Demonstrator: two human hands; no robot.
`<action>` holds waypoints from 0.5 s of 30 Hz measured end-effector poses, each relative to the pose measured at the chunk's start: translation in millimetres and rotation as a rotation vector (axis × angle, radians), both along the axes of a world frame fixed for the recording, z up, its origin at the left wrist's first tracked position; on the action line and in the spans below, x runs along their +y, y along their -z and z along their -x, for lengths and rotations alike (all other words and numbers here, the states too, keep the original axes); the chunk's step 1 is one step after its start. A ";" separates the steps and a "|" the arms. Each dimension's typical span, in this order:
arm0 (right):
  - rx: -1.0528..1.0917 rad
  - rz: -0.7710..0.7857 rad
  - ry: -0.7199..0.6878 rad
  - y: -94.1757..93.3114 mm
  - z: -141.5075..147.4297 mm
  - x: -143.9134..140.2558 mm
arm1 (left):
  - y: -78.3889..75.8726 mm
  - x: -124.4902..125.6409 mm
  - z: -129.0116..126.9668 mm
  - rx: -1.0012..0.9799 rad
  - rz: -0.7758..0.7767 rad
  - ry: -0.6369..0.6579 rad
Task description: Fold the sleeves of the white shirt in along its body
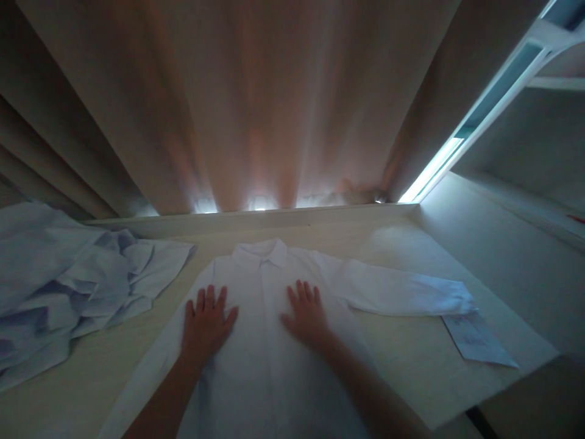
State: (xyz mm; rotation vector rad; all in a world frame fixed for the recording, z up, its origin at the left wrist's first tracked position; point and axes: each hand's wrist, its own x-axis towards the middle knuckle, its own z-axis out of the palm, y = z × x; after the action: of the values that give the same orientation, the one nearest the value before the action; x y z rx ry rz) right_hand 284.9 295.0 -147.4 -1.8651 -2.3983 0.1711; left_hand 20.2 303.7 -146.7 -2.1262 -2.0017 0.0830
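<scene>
A white button-up shirt (262, 366) lies flat on the light table (402, 360), front side up, collar toward the curtain. Its one sleeve (402, 292) stretches out to the right. My left hand (205, 323) rests palm down on the shirt's left chest, fingers spread. My right hand (306, 314) presses flat on the right chest, just beside the button line. Neither hand holds anything.
A crumpled heap of pale clothes (68, 286) lies at the table's left. A sheet of paper (478, 338) sits by the sleeve's cuff near the right edge. A heavy curtain (256, 103) hangs behind the table; a window frame (493, 91) shows at right.
</scene>
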 end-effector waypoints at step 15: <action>-0.195 -0.022 0.844 10.7 -342.7 -157.5 | -4.9 -13.0 -130.4 -0.149 -0.057 0.323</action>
State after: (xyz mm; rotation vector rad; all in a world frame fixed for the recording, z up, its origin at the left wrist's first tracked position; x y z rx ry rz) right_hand 627.6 137.5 -158.1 -2.7722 -1.4752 -0.1108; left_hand 150.7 290.6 -141.8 -2.4488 -1.6804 -0.1872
